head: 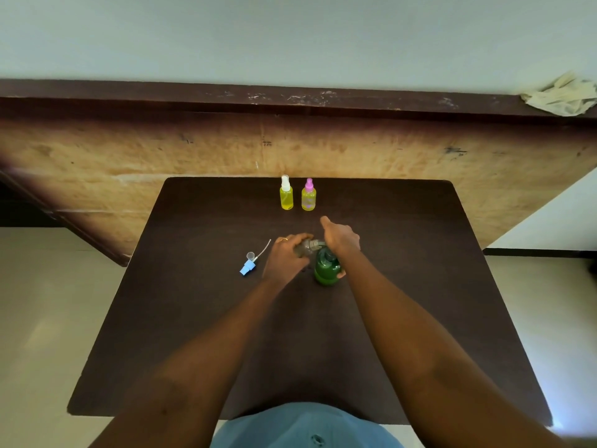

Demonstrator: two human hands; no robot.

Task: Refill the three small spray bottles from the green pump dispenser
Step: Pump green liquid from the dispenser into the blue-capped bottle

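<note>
A dark brown bench [403, 286] carries everything. Near its middle stands the green pump dispenser [327, 270], upright. The right hand [341, 238] lies over the dispenser's pump head, palm down and index finger stretched toward the far edge; whether its grip is closed around the pump cannot be told. The left hand [286, 258] has its grip closed around a small clear spray bottle [305, 247] with no top on it, tilted with its neck at the dispenser's spout. Just left of that hand, toward the bench's left edge, lies a blue spray top [248, 266] with its thin dip tube, a small clear cap [250, 255] touching it. At the far edge stand two capped spray bottles of yellow liquid just beside each other: a white-topped bottle [286, 194] and a pink-topped bottle [308, 195].
</note>
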